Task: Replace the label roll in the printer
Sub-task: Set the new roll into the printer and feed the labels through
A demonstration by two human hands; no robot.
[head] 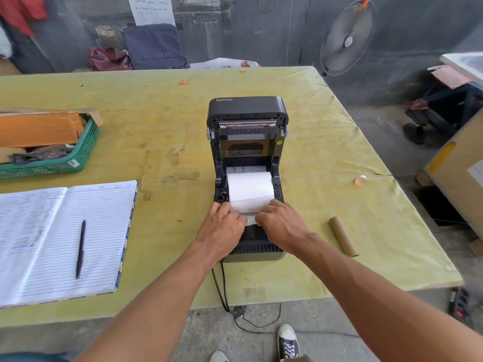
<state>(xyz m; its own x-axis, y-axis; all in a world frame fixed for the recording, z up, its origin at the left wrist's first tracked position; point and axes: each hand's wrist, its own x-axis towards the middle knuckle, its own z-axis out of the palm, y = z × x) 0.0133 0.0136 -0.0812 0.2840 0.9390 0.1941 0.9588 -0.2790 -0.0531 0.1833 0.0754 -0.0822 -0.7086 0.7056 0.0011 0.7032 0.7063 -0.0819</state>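
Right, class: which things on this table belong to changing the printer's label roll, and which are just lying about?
Part of the job:
- printer, lid open
- white label roll seated in it
- left hand and right hand on the paper's loose end
- empty cardboard core beside the printer

Lying about:
- open notebook
- pen
- green basket
- fan

Both arms are bare all the way up, no sleeves, watch or rings on the left hand [222, 226] or right hand [281, 223]. Down below the table [339, 152] edge: dark canvas sneaker [287, 342], white toe cap, white laces.
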